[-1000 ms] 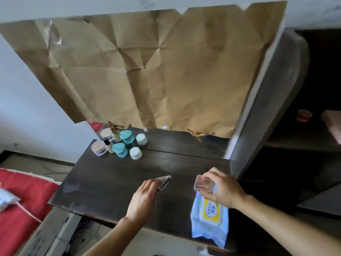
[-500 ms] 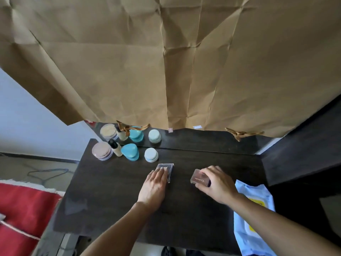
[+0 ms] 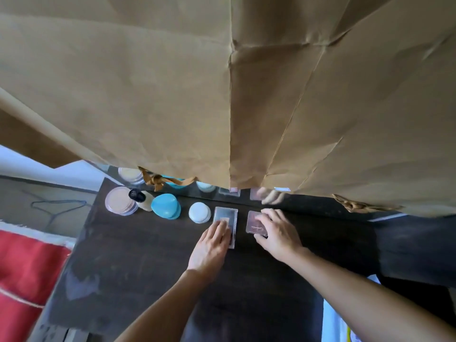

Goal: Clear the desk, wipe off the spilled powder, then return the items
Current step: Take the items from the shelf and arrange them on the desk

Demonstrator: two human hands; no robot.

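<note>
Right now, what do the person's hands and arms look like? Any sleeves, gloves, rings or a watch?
The left hand and right hand are bare: no gloves, and no ring in view. The left forearm and right forearm are uncovered down to the frame's edge, with no sleeve, watch or bracelet showing. No markings are visible.

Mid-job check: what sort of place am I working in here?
Most likely a home dressing table: a round makeup jar and a dropper bottle on a dark desk, a mirror behind it covered with brown paper, and a pink compact under the right hand.
</note>
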